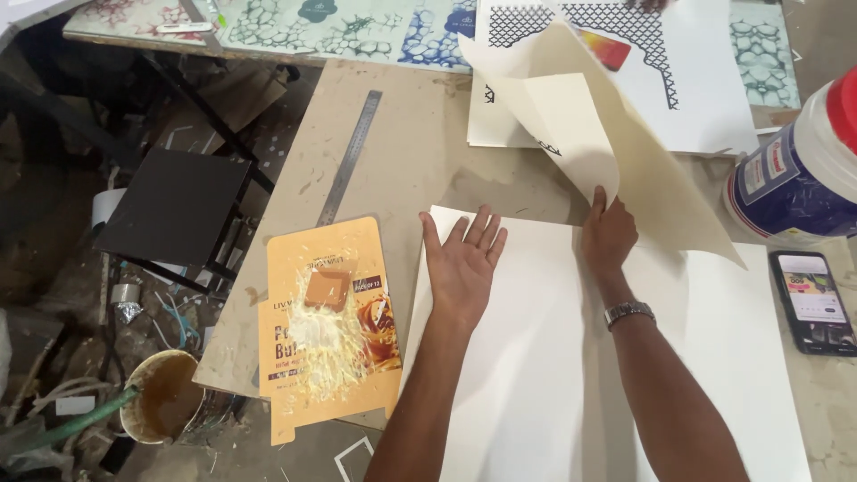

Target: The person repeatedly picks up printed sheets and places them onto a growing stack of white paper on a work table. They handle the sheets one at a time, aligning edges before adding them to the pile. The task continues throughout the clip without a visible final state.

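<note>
My left hand (464, 259) lies flat, fingers spread, on the upper left corner of a large white sheet (536, 375) on the worktable. My right hand (609, 234), with a metal watch on its wrist, pinches the lower edge of a cream paper sheet (616, 152) and holds it lifted and curled above the white sheet. The cream sheet's underside faces me and hides part of a white card with a black lattice pattern (687, 80) behind it.
A flattened orange carton (330, 321) smeared with dried glue lies left of the white sheet. A steel ruler (350, 156) rests diagonally beyond it. A white and blue glue tub (799, 170) and a phone (812, 299) sit at right. A bucket (165, 393) stands on the floor.
</note>
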